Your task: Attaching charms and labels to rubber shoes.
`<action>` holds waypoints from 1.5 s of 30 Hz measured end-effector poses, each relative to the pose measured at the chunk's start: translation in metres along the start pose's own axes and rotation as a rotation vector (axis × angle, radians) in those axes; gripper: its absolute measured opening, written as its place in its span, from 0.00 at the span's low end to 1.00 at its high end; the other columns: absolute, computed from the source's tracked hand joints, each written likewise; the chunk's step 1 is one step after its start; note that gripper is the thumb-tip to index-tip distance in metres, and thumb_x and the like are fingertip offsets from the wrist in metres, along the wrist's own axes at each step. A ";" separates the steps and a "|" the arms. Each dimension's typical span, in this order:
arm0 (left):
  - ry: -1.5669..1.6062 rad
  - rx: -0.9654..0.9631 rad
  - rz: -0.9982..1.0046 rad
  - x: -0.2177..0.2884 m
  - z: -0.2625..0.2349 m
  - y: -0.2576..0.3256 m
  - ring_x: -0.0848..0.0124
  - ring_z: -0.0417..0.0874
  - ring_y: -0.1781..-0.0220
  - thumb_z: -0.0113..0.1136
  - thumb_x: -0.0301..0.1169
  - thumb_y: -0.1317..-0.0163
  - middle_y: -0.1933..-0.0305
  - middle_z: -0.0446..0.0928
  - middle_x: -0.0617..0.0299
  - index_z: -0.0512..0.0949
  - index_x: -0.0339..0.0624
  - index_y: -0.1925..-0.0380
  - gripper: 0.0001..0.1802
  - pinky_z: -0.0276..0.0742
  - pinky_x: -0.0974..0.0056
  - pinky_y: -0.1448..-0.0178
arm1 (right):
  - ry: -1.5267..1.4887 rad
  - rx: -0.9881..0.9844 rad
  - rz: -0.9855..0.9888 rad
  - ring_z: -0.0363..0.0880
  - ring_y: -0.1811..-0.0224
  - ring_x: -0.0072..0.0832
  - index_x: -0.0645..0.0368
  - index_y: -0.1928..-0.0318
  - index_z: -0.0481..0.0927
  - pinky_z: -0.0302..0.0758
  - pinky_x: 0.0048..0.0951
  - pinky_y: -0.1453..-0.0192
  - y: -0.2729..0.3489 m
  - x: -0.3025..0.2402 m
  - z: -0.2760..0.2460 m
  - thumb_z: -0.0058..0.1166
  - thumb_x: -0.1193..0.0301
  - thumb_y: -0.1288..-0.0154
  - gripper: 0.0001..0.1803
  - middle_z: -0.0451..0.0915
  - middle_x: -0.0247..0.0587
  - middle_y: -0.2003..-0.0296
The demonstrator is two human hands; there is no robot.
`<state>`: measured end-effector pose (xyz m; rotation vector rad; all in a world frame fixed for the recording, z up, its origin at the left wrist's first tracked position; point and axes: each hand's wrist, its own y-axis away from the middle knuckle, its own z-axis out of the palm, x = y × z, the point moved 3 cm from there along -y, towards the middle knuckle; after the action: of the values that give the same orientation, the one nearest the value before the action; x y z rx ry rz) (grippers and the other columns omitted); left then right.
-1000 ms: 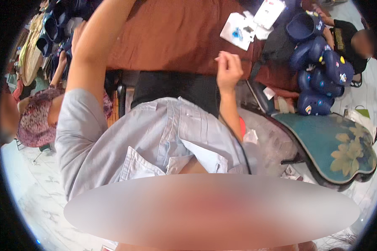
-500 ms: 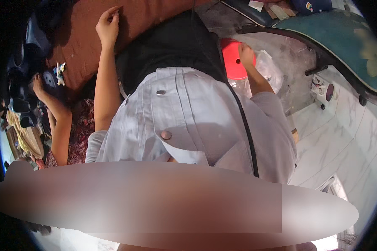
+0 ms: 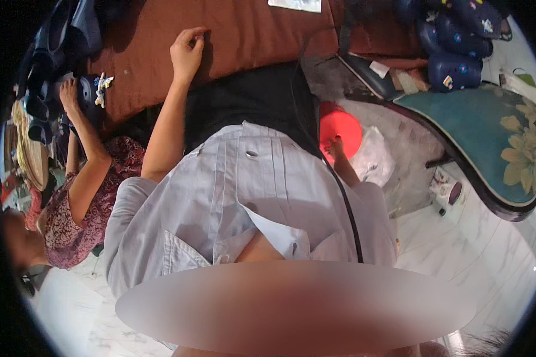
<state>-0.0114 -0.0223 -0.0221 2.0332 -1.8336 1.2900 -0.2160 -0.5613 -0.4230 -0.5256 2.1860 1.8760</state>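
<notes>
Around the brown worktop I see far-right navy clogs already bearing charms, far-left clogs seemingly bare, my right hand at the near-right red lid, grip unclear, my left hand with fingers loosely parted, apparently empty.

Free room over the brown cloth at centre; obstacles: navy clogs at right, a co-worker's arm at left.

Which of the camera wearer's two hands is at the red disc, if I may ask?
The right hand, at the red disc; the left hand is over the brown cloth instead.
</notes>
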 end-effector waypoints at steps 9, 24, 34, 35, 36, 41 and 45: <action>0.008 -0.025 -0.035 -0.003 0.003 0.001 0.61 0.83 0.64 0.57 0.25 0.40 0.61 0.82 0.57 0.84 0.42 0.60 0.10 0.78 0.62 0.57 | 0.088 -0.200 0.146 0.83 0.71 0.44 0.39 0.27 0.38 0.77 0.40 0.75 -0.011 -0.026 -0.046 0.60 0.50 0.38 0.51 0.79 0.56 0.63; 0.114 0.002 -0.005 0.005 0.011 0.007 0.56 0.82 0.54 0.56 0.25 0.41 0.59 0.81 0.57 0.82 0.41 0.63 0.08 0.78 0.55 0.51 | 0.635 0.127 0.049 0.73 0.83 0.27 0.56 0.46 0.65 0.74 0.33 0.81 0.341 -0.204 -0.092 0.71 0.62 0.43 0.31 0.71 0.34 0.78; 0.087 0.043 0.048 0.009 0.015 0.006 0.57 0.81 0.56 0.58 0.25 0.42 0.60 0.81 0.57 0.83 0.40 0.65 0.07 0.78 0.54 0.51 | 0.913 0.304 -0.197 0.73 0.84 0.24 0.64 0.54 0.72 0.75 0.30 0.83 0.529 -0.301 -0.034 0.71 0.71 0.48 0.24 0.72 0.36 0.80; 0.093 0.040 0.059 0.011 0.015 0.006 0.57 0.81 0.56 0.58 0.25 0.42 0.60 0.81 0.57 0.83 0.40 0.65 0.07 0.78 0.54 0.51 | 0.953 0.325 -0.294 0.73 0.84 0.24 0.64 0.56 0.73 0.73 0.29 0.83 0.546 -0.308 -0.032 0.71 0.73 0.49 0.23 0.72 0.36 0.80; 0.096 0.035 0.047 0.011 0.014 0.006 0.56 0.81 0.56 0.58 0.25 0.43 0.60 0.81 0.57 0.83 0.40 0.65 0.07 0.78 0.54 0.51 | 0.996 0.341 -0.393 0.72 0.84 0.23 0.64 0.58 0.73 0.71 0.27 0.84 0.562 -0.316 -0.027 0.71 0.74 0.50 0.22 0.72 0.36 0.80; 0.096 0.050 0.056 0.007 0.013 0.006 0.56 0.81 0.55 0.58 0.25 0.43 0.59 0.81 0.56 0.83 0.40 0.65 0.07 0.78 0.53 0.50 | 1.068 0.483 -0.559 0.72 0.79 0.20 0.63 0.64 0.74 0.69 0.25 0.82 0.648 -0.361 0.016 0.68 0.79 0.54 0.17 0.72 0.34 0.80; 0.129 0.065 0.043 0.005 0.014 0.007 0.55 0.81 0.54 0.58 0.26 0.42 0.59 0.81 0.54 0.83 0.41 0.63 0.09 0.78 0.53 0.49 | 1.143 0.614 -0.710 0.70 0.78 0.21 0.64 0.62 0.73 0.68 0.25 0.79 0.701 -0.397 0.050 0.67 0.79 0.54 0.18 0.72 0.36 0.79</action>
<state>-0.0108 -0.0365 -0.0305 1.9020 -1.8105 1.4734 -0.1377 -0.3735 0.3577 -2.1905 2.3541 0.4398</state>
